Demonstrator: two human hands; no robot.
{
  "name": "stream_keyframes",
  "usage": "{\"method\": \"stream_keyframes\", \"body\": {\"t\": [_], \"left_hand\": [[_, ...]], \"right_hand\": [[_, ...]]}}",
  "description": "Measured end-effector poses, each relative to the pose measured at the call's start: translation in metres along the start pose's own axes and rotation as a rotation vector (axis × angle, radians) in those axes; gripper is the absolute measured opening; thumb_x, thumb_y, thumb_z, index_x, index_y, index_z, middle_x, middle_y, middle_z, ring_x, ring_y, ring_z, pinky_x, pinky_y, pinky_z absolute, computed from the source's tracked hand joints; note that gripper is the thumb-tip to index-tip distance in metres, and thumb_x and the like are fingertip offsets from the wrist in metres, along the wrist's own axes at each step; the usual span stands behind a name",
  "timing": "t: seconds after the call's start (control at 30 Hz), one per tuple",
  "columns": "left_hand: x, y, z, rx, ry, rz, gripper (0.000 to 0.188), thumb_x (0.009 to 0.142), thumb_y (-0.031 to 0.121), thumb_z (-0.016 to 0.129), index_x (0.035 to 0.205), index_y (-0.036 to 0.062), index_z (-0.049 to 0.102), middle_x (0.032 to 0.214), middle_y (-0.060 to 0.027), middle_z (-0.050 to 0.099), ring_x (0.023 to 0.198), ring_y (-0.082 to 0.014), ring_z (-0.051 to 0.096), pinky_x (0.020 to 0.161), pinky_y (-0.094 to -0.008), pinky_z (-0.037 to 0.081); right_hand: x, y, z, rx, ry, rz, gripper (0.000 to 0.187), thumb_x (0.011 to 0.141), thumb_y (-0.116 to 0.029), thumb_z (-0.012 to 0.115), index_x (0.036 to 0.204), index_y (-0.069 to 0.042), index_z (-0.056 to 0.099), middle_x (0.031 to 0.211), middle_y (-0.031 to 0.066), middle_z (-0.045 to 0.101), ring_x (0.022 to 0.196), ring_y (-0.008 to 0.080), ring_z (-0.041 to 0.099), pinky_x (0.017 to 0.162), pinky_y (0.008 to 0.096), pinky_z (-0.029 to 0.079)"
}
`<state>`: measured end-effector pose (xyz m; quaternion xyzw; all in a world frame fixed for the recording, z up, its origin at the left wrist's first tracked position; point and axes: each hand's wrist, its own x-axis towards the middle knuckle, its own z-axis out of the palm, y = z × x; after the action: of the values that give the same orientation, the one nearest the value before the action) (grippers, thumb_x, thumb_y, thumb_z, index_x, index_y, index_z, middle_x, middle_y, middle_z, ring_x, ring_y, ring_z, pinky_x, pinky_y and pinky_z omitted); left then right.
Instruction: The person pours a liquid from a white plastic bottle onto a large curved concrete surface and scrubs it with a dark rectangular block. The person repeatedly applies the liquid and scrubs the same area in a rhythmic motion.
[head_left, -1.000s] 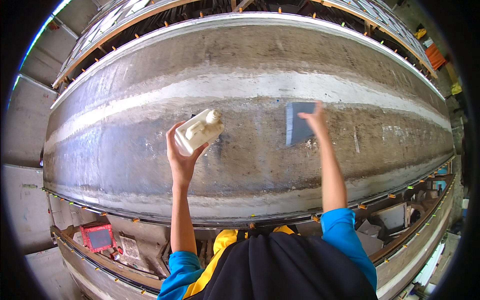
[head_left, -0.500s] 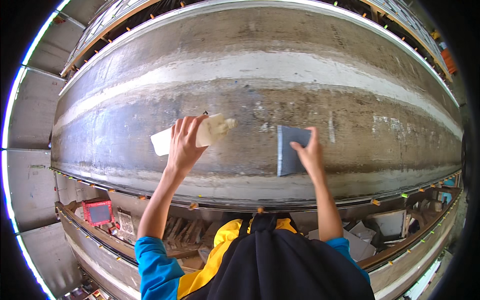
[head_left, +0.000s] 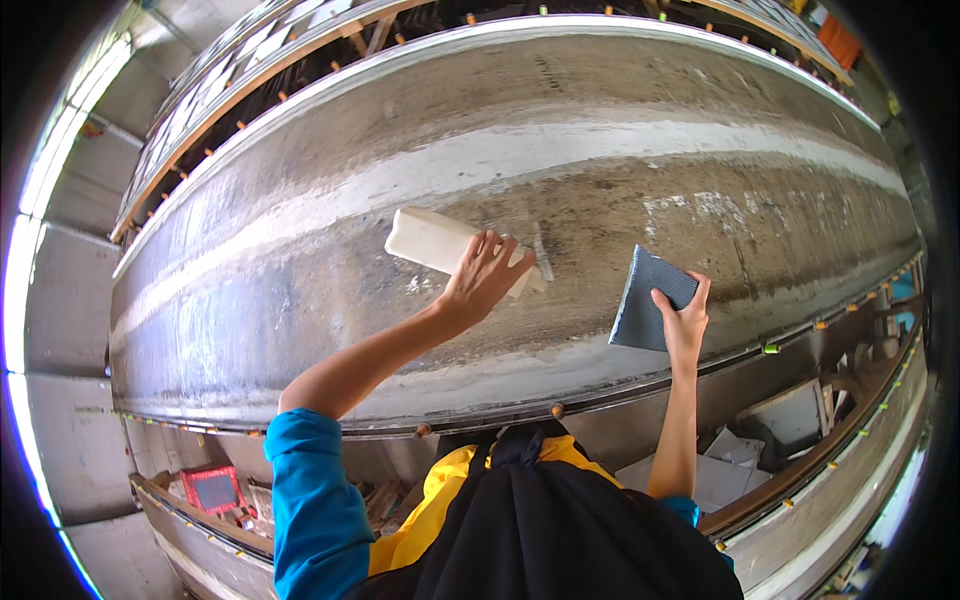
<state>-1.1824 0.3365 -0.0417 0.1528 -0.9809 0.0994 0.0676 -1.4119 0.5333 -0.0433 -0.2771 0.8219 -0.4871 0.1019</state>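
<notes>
My left hand [head_left: 485, 276] is wrapped round the neck end of an off-white plastic bottle [head_left: 428, 238]. The bottle is tipped over the long worn table [head_left: 520, 345], its base up to the left and its neck pointing down to the right; my fingers partly hide the neck. Further right, my right hand [head_left: 685, 322] grips a flat, rectangular dark grey pad [head_left: 648, 300] with a fine ribbed face and a paler left edge. The thumb lies on the pad's face, and the other fingers are mostly hidden behind it. Whether the pad touches the tabletop I cannot tell.
Pale bands and white smears mark the brown tabletop. Small clips sit along its near rail [head_left: 480, 423]. Below is a shelf with a red frame [head_left: 213, 490], wood scraps and white boards [head_left: 785, 425]. Wooden racks [head_left: 270, 75] stand beyond the far edge.
Both hands have moved right over the table. The bottle has turned so its neck now points down to the right. The pad has tilted slightly, and my view has shifted and rotated.
</notes>
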Motion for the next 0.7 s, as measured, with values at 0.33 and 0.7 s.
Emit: {"method": "stream_keyframes", "body": {"t": [0.33,0.7], "left_hand": [[0.045,-0.046,0.034,0.167,0.037,-0.168,0.056,0.071,0.004,0.063,0.123,0.0148,0.048,0.11,-0.011,0.05,0.102,-0.0266,0.047,0.089,-0.0417,0.038],[-0.058,-0.144,0.013,0.094,0.047,-0.572,0.061,0.063,0.014,0.076,0.116,0.0129,0.046,0.102,-0.0114,0.052,0.096,-0.0271,0.049,0.083,-0.0419,0.037]], "right_hand": [[-0.009,0.022,-0.017,0.066,0.036,0.042,0.046,0.074,-0.01,0.071,0.11,-0.009,0.042,0.092,0.0145,0.064,0.081,0.026,0.064,0.072,0.0332,0.048],[-0.005,-0.062,0.083,-0.506,-0.24,-0.116,0.047,0.082,-0.015,0.061,0.121,-0.012,0.036,0.081,0.0208,0.064,0.077,0.0381,0.064,0.066,0.0445,0.049]]}}
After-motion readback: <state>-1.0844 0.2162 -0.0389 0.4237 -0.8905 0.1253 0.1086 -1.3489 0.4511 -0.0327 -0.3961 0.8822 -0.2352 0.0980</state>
